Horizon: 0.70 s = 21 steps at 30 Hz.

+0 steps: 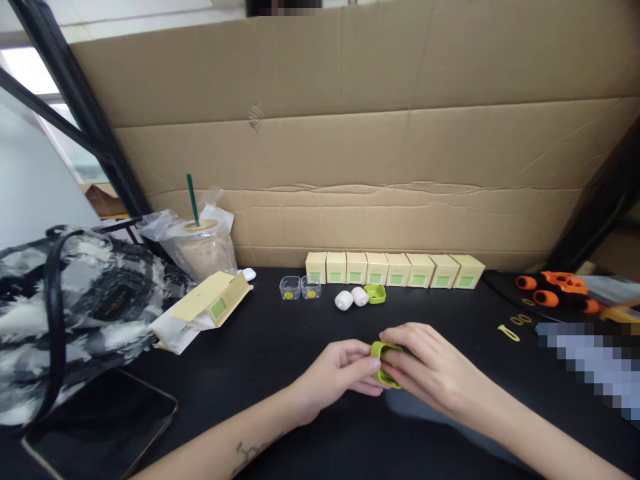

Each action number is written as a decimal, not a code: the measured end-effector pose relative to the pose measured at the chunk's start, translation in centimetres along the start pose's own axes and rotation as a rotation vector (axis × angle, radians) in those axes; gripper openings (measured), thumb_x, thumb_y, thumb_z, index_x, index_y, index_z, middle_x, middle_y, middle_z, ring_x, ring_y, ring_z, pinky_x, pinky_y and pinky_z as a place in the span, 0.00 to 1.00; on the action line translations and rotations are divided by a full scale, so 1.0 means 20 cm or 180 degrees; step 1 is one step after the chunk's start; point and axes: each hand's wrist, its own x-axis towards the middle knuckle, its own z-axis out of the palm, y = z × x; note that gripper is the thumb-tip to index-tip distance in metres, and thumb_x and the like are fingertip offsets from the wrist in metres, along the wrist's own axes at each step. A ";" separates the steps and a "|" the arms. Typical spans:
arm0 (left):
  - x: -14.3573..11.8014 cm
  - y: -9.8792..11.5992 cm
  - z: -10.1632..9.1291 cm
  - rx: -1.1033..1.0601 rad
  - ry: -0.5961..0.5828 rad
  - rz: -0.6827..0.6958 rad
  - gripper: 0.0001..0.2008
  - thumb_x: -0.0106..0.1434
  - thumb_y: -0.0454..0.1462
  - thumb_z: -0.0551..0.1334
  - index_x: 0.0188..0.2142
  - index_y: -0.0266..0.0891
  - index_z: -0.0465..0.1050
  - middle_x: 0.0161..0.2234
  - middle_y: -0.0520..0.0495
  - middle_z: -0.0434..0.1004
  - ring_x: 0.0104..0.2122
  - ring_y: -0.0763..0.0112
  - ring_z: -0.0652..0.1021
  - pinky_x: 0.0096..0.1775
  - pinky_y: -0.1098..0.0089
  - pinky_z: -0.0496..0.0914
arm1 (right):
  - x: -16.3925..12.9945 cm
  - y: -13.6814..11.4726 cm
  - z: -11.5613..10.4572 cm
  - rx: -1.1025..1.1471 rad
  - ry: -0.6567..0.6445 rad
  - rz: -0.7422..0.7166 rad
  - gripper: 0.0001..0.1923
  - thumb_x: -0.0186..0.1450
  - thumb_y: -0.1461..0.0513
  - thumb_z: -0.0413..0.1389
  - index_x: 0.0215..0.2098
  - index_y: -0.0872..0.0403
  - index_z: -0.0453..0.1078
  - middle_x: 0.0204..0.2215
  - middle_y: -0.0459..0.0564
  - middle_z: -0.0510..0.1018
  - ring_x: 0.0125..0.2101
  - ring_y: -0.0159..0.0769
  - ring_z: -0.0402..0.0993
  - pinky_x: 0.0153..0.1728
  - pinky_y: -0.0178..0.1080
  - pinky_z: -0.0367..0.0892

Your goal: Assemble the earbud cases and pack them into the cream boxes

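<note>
My left hand [353,367] pinches the near-left edge of a small lime-green square case [379,348], its thumb on the rim. Fingers of my right hand [427,360] reach into the case's open side and bend around it; what they touch inside is hidden. Beyond my hands a second lime-green case [383,295] rests on the black table. Two white rounded pieces [343,301] lie beside it. Left of those stand two clear plastic cups [290,288] with yellow stickers.
Several small cream boxes [357,269] line the cardboard wall [360,153]. At left are an opened cream carton [207,300], a bagged drink [205,250], a handbag [105,293] and a dark tablet-like slab [107,420]. Rubber bands [520,320] and an orange-wheeled toy [565,283] lie right.
</note>
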 end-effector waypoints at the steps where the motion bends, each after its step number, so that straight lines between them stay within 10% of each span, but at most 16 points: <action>1: 0.00 0.00 0.00 -0.0096 -0.0007 -0.0011 0.20 0.50 0.47 0.70 0.36 0.34 0.76 0.32 0.45 0.80 0.36 0.61 0.82 0.43 0.63 0.74 | 0.00 0.00 0.00 0.0035 -0.0035 0.0036 0.13 0.71 0.66 0.45 0.35 0.58 0.70 0.37 0.57 0.75 0.36 0.39 0.73 0.37 0.43 0.71; 16: 0.00 0.03 0.00 0.0064 -0.0254 -0.0032 0.11 0.53 0.39 0.67 0.32 0.31 0.76 0.27 0.45 0.78 0.27 0.70 0.79 0.30 0.73 0.71 | -0.01 0.00 -0.08 0.1323 -0.0465 0.0786 0.08 0.70 0.62 0.49 0.47 0.49 0.65 0.46 0.52 0.72 0.46 0.37 0.72 0.43 0.38 0.71; 21: 0.00 0.03 0.00 0.0132 -0.0258 -0.0043 0.10 0.54 0.36 0.65 0.34 0.31 0.74 0.25 0.46 0.76 0.25 0.72 0.77 0.30 0.73 0.69 | -0.04 -0.02 -0.05 0.1892 -0.0443 0.1337 0.39 0.61 0.49 0.59 0.63 0.44 0.44 0.54 0.55 0.70 0.52 0.43 0.70 0.50 0.45 0.68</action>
